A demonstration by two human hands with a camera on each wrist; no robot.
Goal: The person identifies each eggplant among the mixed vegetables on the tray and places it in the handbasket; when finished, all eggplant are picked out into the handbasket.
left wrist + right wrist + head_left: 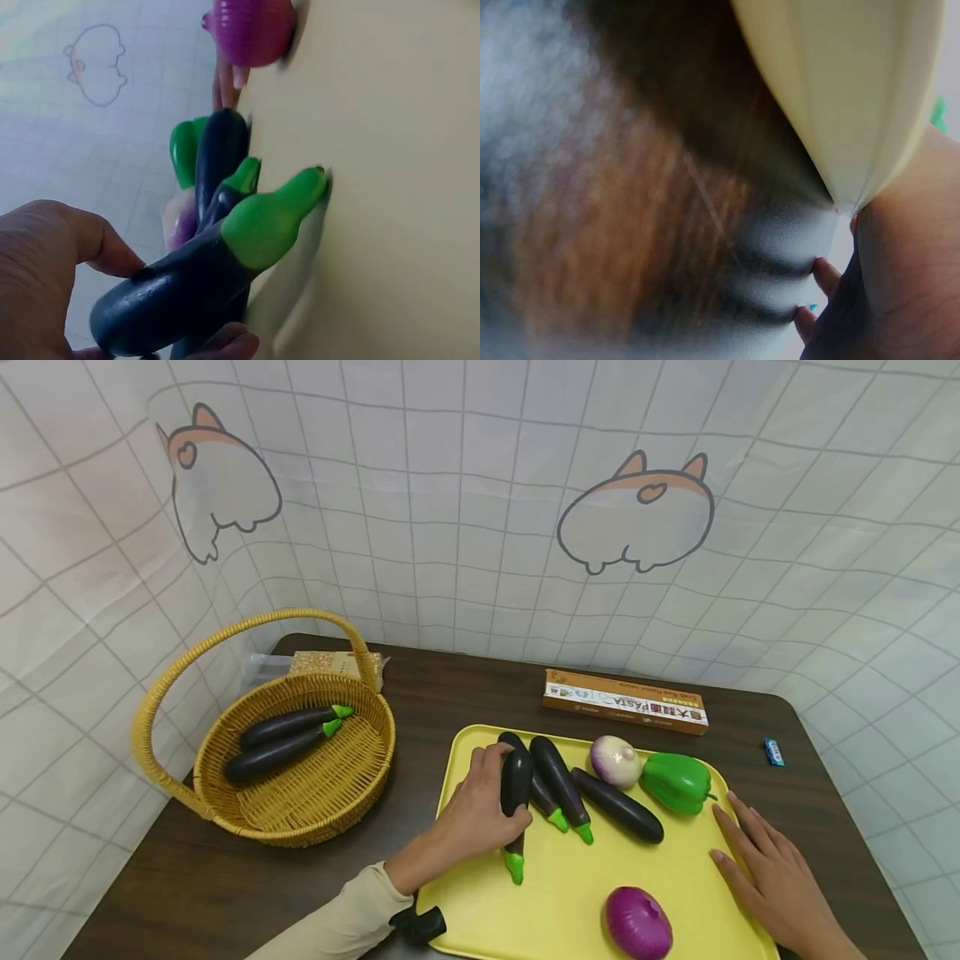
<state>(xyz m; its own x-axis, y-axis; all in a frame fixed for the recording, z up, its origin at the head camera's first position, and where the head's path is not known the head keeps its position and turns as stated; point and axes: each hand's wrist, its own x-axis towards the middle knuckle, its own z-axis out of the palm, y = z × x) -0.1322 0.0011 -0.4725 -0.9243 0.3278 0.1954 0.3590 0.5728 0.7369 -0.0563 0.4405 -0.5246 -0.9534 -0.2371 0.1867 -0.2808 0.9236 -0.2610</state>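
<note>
1. Dark wood-grain table [457,685].
2. Smooth yellow round-cornered tray [547,914].
3. Round woven golden wicker basket [330,785].
4. Your right hand [776,881], relaxed, fingers spread at the tray's right edge.
5. Your left hand [480,806], grasping a glossy, elongated, blackish, green-stemmed eggplant [516,777] over the tray's left side.

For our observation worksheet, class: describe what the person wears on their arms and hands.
The left hand and right hand are ungloved. The left arm wears a long, pale beige sleeve, slightly gathered at the wrist. A small black piece shows beside it, perhaps wrist gear. No sleeve shows on the visible part of the right arm.
</note>
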